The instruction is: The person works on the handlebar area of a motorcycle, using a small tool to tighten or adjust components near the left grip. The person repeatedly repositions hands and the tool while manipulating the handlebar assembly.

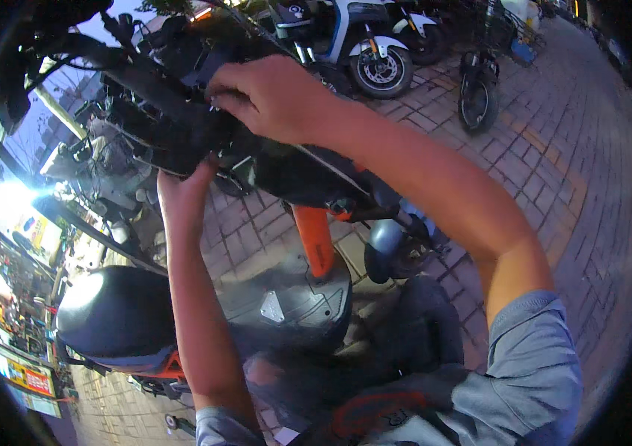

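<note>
Both my arms reach up to the dark handlebar area of a scooter with an orange column. My right hand is closed, its thumb and fingertips pressed together against the black parts; whatever they pinch is too small and dark to make out. Below it, my left hand comes up under the black housing, the thumb resting at its lower edge and the other fingers hidden behind. A thin cable runs down to the right beneath my right wrist.
The scooter's grey footboard and black seat lie below and left. A white-and-blue scooter and another front wheel stand on the paving beyond. At left are more parked scooters and lit shopfronts.
</note>
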Tool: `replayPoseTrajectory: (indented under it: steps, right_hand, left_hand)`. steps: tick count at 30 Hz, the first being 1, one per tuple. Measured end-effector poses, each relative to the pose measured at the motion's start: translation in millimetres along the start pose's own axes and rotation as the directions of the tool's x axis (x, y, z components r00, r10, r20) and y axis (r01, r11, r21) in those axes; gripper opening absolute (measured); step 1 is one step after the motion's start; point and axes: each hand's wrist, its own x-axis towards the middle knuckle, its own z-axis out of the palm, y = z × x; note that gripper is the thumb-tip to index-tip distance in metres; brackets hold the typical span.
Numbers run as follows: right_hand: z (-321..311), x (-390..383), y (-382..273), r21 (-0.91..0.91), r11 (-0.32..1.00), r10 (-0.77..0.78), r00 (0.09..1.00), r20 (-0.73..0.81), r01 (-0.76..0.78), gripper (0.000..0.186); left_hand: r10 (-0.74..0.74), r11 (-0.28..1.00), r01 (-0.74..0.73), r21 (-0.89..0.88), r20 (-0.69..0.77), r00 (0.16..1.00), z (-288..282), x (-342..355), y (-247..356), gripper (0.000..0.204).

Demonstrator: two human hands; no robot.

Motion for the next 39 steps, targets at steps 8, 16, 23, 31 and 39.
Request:
replayPoseTrajectory:
  steps: [8, 16, 23, 31, 39]
  right_hand:
    - [5.5, -25.5, 6.2, -0.074, 0.981, -0.184, 0.982, -0.037, 0.181, 0.014]
    - [6.2, -25.1, 8.5, -0.027, 0.986, -0.164, 0.986, -0.030, 0.163, 0.008]
    - [-3.9, -15.2, 7.0, 0.032, 0.984, -0.177, 0.979, 0.100, 0.175, 0.009]
    - [-11.4, 3.6, 6.6, 0.068, 0.997, -0.045, 0.984, 0.173, 0.034, 0.012]
    - [-13.2, 20.2, 7.5, 0.089, 0.995, -0.067, 0.987, 0.146, 0.055, 0.014]
  left_hand:
    - [-0.039, 0.999, 0.040, -0.029, 0.017, 0.999, 0.8, -0.4, 1.0, 0.040]
    - [-0.033, 0.999, 0.033, -0.012, -0.015, 0.999, 6.6, -5.6, 9.3, 0.034]
    - [-0.080, 0.996, 0.080, -0.045, -0.009, 0.997, -0.4, -3.3, -1.4, 0.037]
    - [-0.027, 1.000, 0.027, -0.006, -0.008, 1.000, 4.1, -3.8, 4.8, 0.039]
    - [-0.030, 0.999, 0.030, 0.040, -0.002, 1.000, 5.4, -4.9, 5.1, 0.046]
